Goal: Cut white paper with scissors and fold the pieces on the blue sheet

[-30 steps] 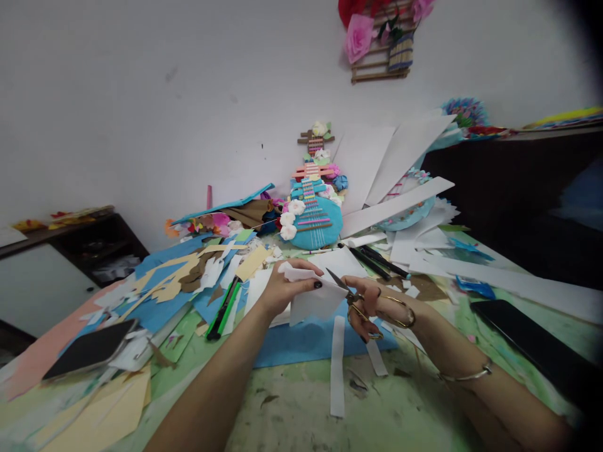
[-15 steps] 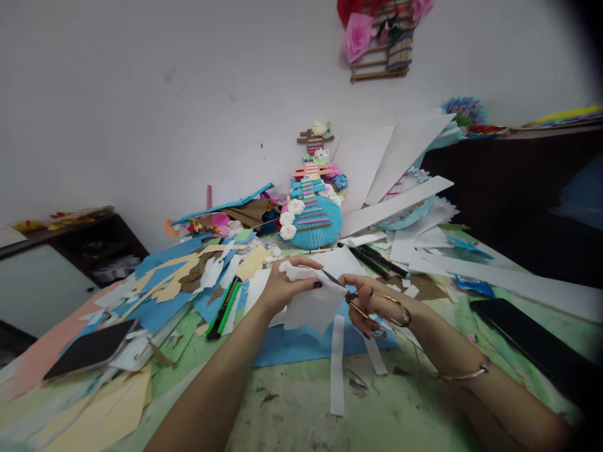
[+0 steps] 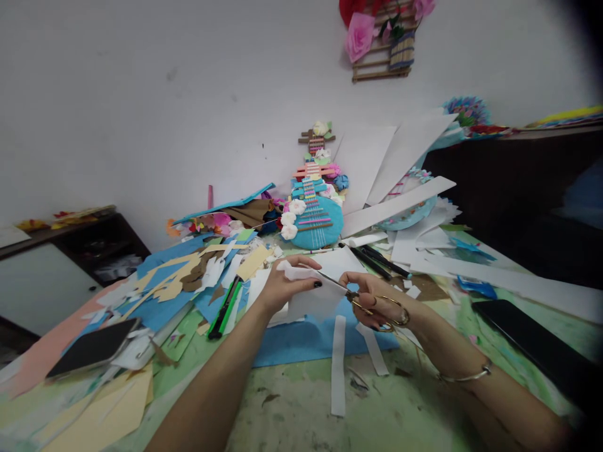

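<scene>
Green-stained table (image 3: 306, 417): blue sheet (image 3: 282, 347), white strips (image 3: 338, 383), black phone (image 3: 522, 339).

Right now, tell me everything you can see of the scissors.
The scissors have gold-coloured loop handles and slim, dark, metallic-looking blades meeting at a pivot. The right hand grips them by the handles, above the table. The blades look nearly closed, pointing forward and left at the upper edge of the white paper in the left hand; whether they are cutting is unclear.
</scene>
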{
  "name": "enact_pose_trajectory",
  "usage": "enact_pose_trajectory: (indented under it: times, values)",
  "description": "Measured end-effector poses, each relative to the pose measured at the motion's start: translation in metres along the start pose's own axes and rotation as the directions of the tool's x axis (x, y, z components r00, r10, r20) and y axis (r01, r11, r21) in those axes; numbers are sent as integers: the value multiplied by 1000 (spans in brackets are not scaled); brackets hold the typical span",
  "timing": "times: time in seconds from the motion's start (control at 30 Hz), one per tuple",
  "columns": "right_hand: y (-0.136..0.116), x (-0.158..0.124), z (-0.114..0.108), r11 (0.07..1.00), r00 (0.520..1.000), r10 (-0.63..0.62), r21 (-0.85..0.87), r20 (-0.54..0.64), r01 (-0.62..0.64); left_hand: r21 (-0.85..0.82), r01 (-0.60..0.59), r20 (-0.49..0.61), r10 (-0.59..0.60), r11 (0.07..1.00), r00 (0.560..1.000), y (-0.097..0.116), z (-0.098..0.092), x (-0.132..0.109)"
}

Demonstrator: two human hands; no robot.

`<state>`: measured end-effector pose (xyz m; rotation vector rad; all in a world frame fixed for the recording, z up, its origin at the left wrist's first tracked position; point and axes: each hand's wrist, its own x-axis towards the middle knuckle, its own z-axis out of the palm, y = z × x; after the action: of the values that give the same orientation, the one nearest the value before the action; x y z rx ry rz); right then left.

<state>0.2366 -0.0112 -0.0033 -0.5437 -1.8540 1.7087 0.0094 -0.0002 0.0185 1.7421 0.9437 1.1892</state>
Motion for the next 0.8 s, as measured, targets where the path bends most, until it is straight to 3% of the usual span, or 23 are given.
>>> enact_pose_trajectory:
  times: [0.37,0.5,0.8]
  values:
    - [-7,-2,4,999,999,-5,-39,-42,4,-316,20,-60,-42,948,997,-2,-1,1]
    - [-5,-1,2,998,1000,27,-59,2,-26,-251,24,-85,-47,968,995,-4,-3,1]
    - [-14,-1,7,992,993,104,-78,53,-99,-19,-12,17,13,1000,1000,-5,-2,2]
